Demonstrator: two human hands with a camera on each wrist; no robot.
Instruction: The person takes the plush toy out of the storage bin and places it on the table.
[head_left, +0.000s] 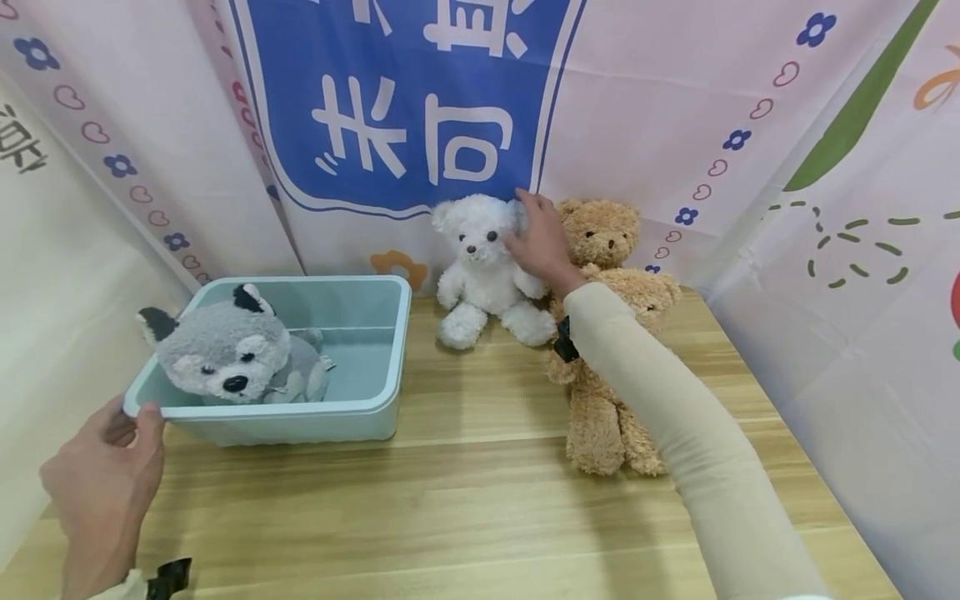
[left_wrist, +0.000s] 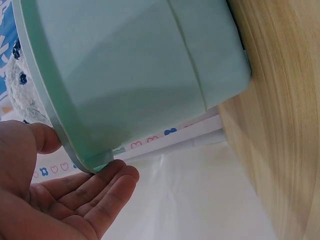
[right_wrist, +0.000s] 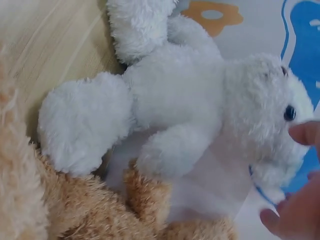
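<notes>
At the near left corner of a light blue-green plastic bin [head_left: 285,425], my left hand [head_left: 108,467] pinches the rim, thumb on top and fingers beneath, as the left wrist view shows. A grey and white husky plush [head_left: 225,354] sits inside the bin. My right hand [head_left: 542,242] is at the head of a white teddy bear [head_left: 483,283], which sits upright against the backdrop. In the right wrist view its thumb [right_wrist: 306,133] is beside the bear's eye, and the fingers are spread around the ear, not closed on it.
Two brown teddy bears stand right of the white one: a rear one [head_left: 600,233] and a front one [head_left: 596,433], partly behind my right forearm. A printed fabric backdrop [head_left: 637,108] rises behind the wooden table [head_left: 450,517].
</notes>
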